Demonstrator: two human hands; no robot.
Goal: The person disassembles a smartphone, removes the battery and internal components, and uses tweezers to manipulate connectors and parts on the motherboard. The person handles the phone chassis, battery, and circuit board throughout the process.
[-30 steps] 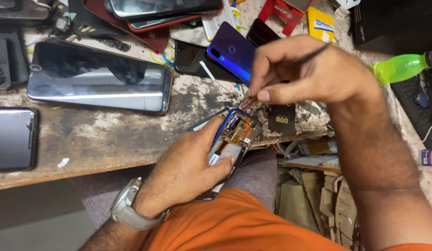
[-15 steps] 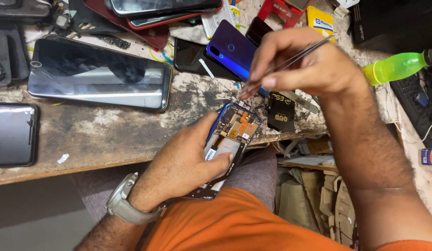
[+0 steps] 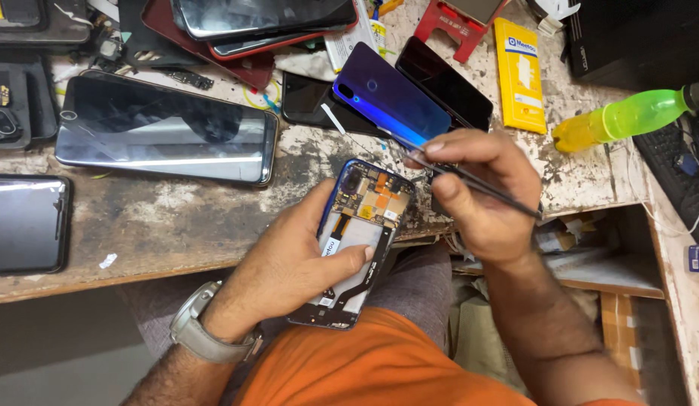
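Opened phone (image 3: 358,242) in L hand (image 3: 289,263); R hand (image 3: 477,188) w/ tweezers (image 3: 485,192).

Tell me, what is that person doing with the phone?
The person's left hand holds an opened phone with its back off, so the parts inside show. The right hand pinches thin tweezers just beside the phone's top end. The phone sits over the person's lap at the edge of a worn workbench, where other phones, a loose blue back cover and a green bottle lie.
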